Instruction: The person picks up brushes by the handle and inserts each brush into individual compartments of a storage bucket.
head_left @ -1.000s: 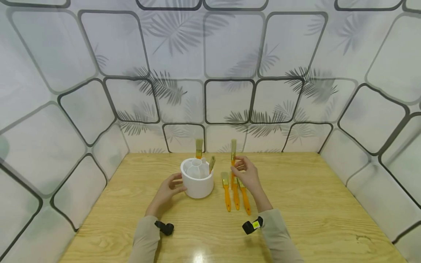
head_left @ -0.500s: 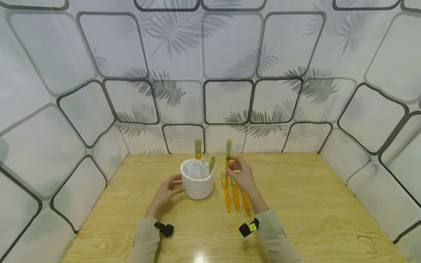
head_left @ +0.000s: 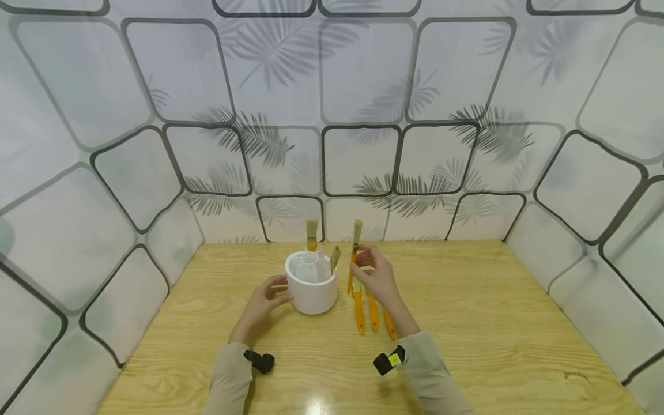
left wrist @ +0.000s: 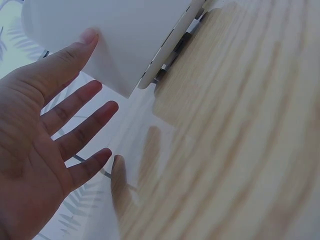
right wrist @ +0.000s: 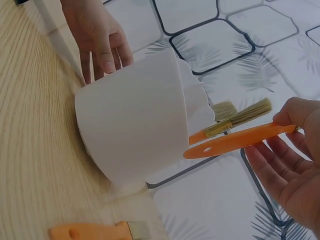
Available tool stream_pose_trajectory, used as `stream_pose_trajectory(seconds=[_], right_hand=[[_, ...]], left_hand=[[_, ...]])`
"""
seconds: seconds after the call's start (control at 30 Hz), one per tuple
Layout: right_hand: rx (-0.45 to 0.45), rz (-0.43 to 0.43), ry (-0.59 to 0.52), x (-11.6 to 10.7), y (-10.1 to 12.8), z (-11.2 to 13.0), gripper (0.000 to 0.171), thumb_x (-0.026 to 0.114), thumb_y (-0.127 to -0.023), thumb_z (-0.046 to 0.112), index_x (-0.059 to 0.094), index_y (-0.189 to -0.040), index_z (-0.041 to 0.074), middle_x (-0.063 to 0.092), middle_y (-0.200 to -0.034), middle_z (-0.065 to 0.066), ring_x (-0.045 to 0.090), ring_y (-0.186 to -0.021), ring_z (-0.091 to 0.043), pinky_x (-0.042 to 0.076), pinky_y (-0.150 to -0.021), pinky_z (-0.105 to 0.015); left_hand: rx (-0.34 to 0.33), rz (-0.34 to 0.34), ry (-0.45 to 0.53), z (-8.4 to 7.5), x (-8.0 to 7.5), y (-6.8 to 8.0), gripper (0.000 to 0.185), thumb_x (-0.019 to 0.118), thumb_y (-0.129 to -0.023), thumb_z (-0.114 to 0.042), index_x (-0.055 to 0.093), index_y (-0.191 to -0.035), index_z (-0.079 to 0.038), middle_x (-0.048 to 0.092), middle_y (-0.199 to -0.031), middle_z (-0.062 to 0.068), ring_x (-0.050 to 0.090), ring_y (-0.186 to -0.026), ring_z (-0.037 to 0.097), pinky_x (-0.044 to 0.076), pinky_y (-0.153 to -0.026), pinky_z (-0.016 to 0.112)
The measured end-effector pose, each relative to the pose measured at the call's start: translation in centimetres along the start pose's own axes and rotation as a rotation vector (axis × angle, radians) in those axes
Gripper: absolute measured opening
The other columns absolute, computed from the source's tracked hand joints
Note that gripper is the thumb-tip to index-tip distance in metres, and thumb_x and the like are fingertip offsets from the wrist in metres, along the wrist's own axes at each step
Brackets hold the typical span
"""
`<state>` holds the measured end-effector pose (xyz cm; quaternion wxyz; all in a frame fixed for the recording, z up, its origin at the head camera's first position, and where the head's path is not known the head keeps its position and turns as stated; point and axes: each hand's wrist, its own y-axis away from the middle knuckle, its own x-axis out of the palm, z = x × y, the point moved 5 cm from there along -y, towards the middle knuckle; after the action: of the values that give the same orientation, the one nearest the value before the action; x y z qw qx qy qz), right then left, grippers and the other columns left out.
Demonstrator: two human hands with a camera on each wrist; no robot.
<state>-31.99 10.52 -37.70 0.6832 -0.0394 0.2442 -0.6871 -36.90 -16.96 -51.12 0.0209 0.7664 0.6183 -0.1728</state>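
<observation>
One brush (head_left: pixel 353 258) is being pinched by the fingers of the right hand (head_left: pixel 377 278), right of the white holder (head_left: pixel 312 297), which is apparently being touched, not gripped, by the left hand (head_left: pixel 266 301), fingers spread. Handle (right wrist: pixel 225 144) misaimed, holder could be getting snagged, shoved.

The holder (head_left: pixel 313 297) is white, the brush handles (right wrist: pixel 235 142) orange.

No legible text; yellow label (head_left: pixel 395 359) on wrist camera (head_left: pixel 382 364) unreadable.

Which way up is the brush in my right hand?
Bristles up. In the head view, the brush shows its bristles above the right hand, its orange handle below.
</observation>
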Motion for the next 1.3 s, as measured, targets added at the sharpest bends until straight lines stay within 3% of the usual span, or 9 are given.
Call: stream_pose_trajectory(seconds=[0.17,0.63,0.93,1.3], right_hand=[[-0.016,0.001,0.006,0.2,-0.1,0.5,0.034,0.064,-0.085,0.001,0.053,-0.117,-0.004,0.06,-0.096,-0.022,0.062,-0.09,-0.033,0.057,-0.069,-0.028],[-0.05,0.001,-0.012,1.1,-0.2,0.8,0.036,0.064,-0.084,-0.001,0.052,-0.117,-0.005,0.06,-0.096,-0.023,0.062,-0.092,-0.035,0.058,-0.07,-0.031],[-0.085,-0.002,-0.017,1.6,-0.3,1.4,0.033,0.064,-0.084,-0.002,0.053,-0.115,-0.004,0.06,-0.097,-0.021,0.062,-0.091,-0.033,0.058,-0.07,-0.031],[-0.103,0.009,-0.006,1.9,-0.5,2.2,0.03,0.063,-0.085,-0.001,0.052,-0.112,-0.004,0.061,-0.098,-0.021,0.062,-0.091,-0.032,0.058,-0.072,-0.035]], left_hand=[[0.012,0.006,-0.012,-0.1,-0.1,0.0,0.053,0.073,-0.08,-0.018,0.051,-0.127,-0.007,0.055,-0.125,0.019,0.054,-0.114,0.037,0.051,-0.091,0.04],[-0.04,-0.002,0.023,0.0,-0.1,0.0,0.05,0.071,-0.081,-0.015,0.052,-0.127,-0.008,0.054,-0.126,0.018,0.054,-0.115,0.037,0.048,-0.095,0.043],[-0.044,0.026,0.012,-2.9,0.0,1.0,0.048,0.068,-0.084,-0.01,0.049,-0.128,-0.001,0.052,-0.128,0.022,0.052,-0.116,0.039,0.048,-0.095,0.042],[-0.043,0.028,0.045,-2.9,-0.1,1.0,0.044,0.067,-0.084,-0.008,0.052,-0.125,-0.001,0.052,-0.127,0.021,0.05,-0.118,0.04,0.047,-0.097,0.043]])
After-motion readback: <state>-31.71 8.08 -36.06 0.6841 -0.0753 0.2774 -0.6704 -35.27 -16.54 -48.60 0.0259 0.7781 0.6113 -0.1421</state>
